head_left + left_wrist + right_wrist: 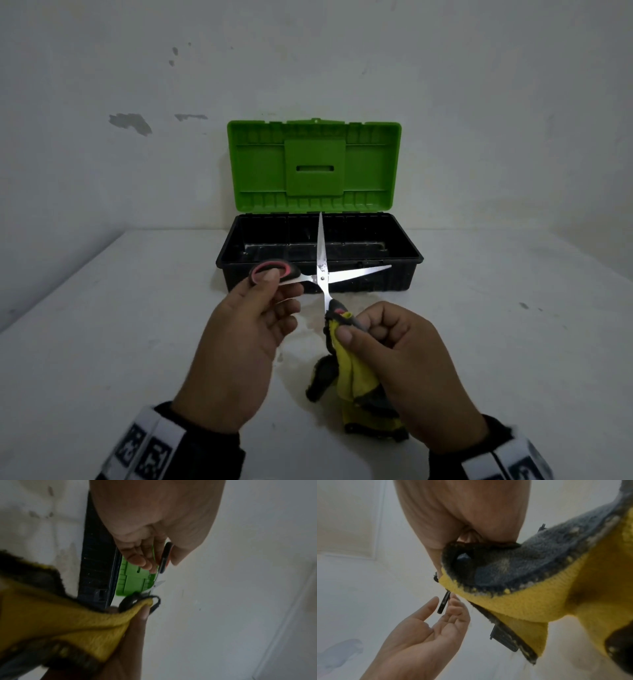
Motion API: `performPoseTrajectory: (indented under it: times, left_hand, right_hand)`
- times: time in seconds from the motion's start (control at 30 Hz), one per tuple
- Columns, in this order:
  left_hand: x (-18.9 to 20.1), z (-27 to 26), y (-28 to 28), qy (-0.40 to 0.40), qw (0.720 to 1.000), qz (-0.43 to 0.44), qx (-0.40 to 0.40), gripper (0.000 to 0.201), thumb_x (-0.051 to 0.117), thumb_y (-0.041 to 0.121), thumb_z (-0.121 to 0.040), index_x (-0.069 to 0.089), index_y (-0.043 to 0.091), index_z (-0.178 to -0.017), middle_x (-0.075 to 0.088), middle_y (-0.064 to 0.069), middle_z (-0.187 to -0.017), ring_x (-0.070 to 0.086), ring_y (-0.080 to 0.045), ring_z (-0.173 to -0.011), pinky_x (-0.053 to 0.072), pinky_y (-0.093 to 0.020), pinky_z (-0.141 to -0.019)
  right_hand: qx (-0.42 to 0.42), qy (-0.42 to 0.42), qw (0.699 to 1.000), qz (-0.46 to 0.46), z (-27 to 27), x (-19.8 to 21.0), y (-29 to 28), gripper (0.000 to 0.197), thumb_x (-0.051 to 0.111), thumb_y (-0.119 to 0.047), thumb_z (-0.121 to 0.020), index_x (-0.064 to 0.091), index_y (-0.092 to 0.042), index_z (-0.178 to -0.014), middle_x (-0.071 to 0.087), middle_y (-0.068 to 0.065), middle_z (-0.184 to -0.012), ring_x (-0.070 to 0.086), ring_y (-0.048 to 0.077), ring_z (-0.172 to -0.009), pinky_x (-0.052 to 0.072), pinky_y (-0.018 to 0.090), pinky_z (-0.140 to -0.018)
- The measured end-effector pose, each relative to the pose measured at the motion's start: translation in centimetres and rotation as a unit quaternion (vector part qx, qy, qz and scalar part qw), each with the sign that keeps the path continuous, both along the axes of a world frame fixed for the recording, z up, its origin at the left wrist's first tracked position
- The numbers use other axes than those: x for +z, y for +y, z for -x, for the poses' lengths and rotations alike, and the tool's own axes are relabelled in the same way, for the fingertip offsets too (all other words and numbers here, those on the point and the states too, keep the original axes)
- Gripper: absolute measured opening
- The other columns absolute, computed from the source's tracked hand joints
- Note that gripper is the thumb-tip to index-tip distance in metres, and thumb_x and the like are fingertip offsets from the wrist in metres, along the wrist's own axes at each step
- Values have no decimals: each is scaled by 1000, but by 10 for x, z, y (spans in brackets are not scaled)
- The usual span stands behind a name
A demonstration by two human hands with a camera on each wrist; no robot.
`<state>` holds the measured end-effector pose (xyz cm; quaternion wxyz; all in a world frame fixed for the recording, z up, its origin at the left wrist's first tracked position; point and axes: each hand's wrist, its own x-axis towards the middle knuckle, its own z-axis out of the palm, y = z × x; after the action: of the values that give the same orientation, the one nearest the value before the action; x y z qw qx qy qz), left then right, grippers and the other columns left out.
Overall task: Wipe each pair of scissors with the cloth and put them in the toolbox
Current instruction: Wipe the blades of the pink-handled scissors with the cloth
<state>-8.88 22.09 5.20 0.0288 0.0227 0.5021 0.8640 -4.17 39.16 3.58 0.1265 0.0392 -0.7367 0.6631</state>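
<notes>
One pair of scissors (322, 278) with black and red handles is held above the table, blades spread wide in front of the toolbox (376, 282). My left hand (274, 286) pinches the left handle loop (165, 557) between thumb and fingers. My right hand (363, 329) grips the yellow and dark cloth (354, 370), bunched around the other handle. The cloth (539, 595) hangs down to the table. The toolbox has a black base and stands open, with its green lid (315, 164) upright.
The white table (102, 342) runs back to a white wall just behind the toolbox. The table's left edge slants away at the far left. Stains mark the table surface near the hands.
</notes>
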Motion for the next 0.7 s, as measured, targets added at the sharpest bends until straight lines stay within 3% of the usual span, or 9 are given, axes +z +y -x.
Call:
performPoseTrajectory:
  times: [0.1, 0.2, 0.37, 0.47, 0.53, 0.6, 0.7]
  left_hand:
    - [-3, -3, 15, -19, 999, -2, 43, 25, 46, 32, -98, 65, 17, -106, 73, -10, -86, 71, -22, -76, 52, -37, -72]
    - [-1, -7, 27, -37, 998, -18, 54, 35, 42, 40, -100, 61, 14, -113, 74, -11, -86, 72, -30, -80, 56, -46, -78]
    - [7, -12, 34, -62, 997, -54, 12, 54, 32, 55, -97, 53, 6, -106, 73, -21, -77, 72, -36, -68, 58, -42, -60]
    - [9, -11, 37, -75, 994, -61, 51, 54, 35, 60, -94, 50, 9, -104, 66, -23, -80, 65, -34, -65, 56, -54, -71]
    - [10, -10, 37, -61, 994, -50, 78, 50, 36, 60, -94, 50, 12, -101, 61, -16, -77, 61, -27, -57, 55, -48, -65]
    - [12, -9, 34, -22, 994, -11, 110, 42, 34, 54, -98, 51, 16, -99, 58, 2, -57, 56, -18, -47, 52, -36, -55]
    - [17, -5, 25, 31, 989, 36, 142, 33, 35, 46, -101, 54, 20, -108, 53, 8, -62, 52, -16, -43, 50, -32, -47]
  right_hand:
    - [-2, 7, 1000, -2, 0, -1, -7, 10, 76, -19, -79, 69, -13, -74, 72, -1, -63, 64, 6, -55, 49, 15, -53]
    - [-14, 8, 1000, 10, 1, -3, -11, 12, 76, -17, -80, 69, -9, -76, 73, 2, -64, 65, 8, -55, 50, 16, -54]
    - [-12, -3, 1000, 12, 0, -2, -18, 29, 71, -36, -70, 69, -8, -78, 74, 7, -70, 69, 16, -60, 55, 21, -58]
    - [19, -14, 1000, 5, -4, 2, -21, 23, 71, -37, -69, 68, -15, -76, 71, -1, -63, 66, 7, -58, 52, 17, -57]
    - [45, -22, 999, -11, -7, 4, -21, 19, 72, -34, -71, 69, -17, -77, 70, -1, -63, 66, 8, -59, 52, 17, -58]
    - [40, -28, 998, -34, -11, 8, -17, 19, 74, -36, -69, 70, -19, -76, 73, 3, -69, 68, 16, -64, 54, 20, -60]
    - [-4, -32, 999, -19, -16, 15, 3, 22, 77, -37, -61, 73, -21, -74, 70, 3, -63, 61, 12, -56, 48, 20, -54]
